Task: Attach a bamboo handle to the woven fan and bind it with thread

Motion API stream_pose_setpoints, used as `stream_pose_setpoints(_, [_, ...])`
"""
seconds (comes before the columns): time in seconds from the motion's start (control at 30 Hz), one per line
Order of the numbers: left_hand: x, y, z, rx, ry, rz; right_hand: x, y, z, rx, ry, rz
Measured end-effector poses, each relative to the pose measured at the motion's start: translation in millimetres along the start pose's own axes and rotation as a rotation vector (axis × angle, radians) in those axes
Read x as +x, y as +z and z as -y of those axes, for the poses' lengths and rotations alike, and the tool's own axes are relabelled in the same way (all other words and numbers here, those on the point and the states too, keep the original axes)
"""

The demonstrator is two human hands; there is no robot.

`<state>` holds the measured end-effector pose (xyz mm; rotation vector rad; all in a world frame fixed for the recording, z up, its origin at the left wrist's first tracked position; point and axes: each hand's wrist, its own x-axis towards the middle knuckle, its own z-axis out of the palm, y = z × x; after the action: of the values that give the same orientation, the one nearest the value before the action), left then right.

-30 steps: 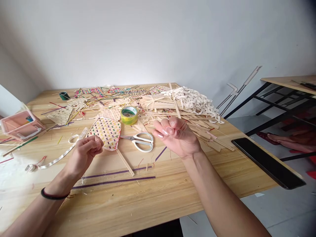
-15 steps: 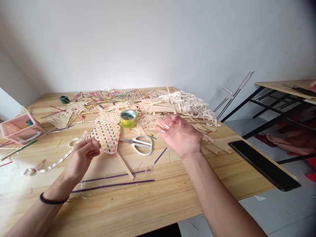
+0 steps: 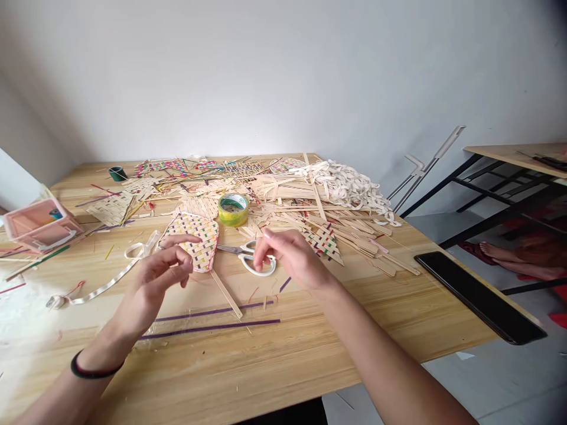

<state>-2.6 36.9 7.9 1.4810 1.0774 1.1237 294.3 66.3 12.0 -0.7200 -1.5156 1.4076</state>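
My left hand (image 3: 153, 283), with a black band at the wrist, hovers at the left edge of a woven fan (image 3: 201, 239). Its fingers are loosely bent and apart, and nothing shows in them. The fan has yellow and purple checks, a red-and-white bound rim and a flat wooden handle (image 3: 225, 295). To the right, my right hand (image 3: 295, 257) is in the air with its fingers curled together; whether they hold anything fine cannot be made out. It partly covers the white-handled scissors (image 3: 257, 268). Behind them stands a roll of clear yellowish tape (image 3: 233, 211).
White ribbon (image 3: 106, 288) trails at left near a pink plastic box (image 3: 42, 227). Bamboo strips (image 3: 354, 227), woven pieces (image 3: 325, 242) and a heap of white tape (image 3: 349, 186) cover the back. Purple strips (image 3: 221, 327) lie in front. A black phone (image 3: 478, 295) rests at the right edge.
My right hand has turned over and moved left and down, uncovering a woven piece behind it. My left hand has loosened from a closed pinch. The view shifted slightly.
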Motion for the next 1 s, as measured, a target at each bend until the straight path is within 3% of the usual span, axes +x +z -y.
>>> stream_pose_setpoints(0.07, [-5, 9.8, -8, 0.021, 0.001, 0.117, 0, 6, -5, -0.051, 0.012, 0.081])
stream_pose_setpoints(0.2, [-15, 28.8, -18, -0.099, -0.158, 0.363, -2, 15, -7, -0.082, 0.003, 0.241])
stream_pose_setpoints(0.33, [-21, 38.8, -18, -0.197, -0.221, 0.476, -4, 17, -6, -0.044, 0.003, 0.34])
stream_pose_setpoints(0.63, [-21, 30.8, -16, -0.171, -0.105, 0.405, -3, 13, -2, -0.065, -0.004, 0.316])
stream_pose_setpoints(1.0, [-18, 26.8, -17, -0.152, 0.051, 0.3, -2, 6, -1, -0.14, 0.113, 0.287])
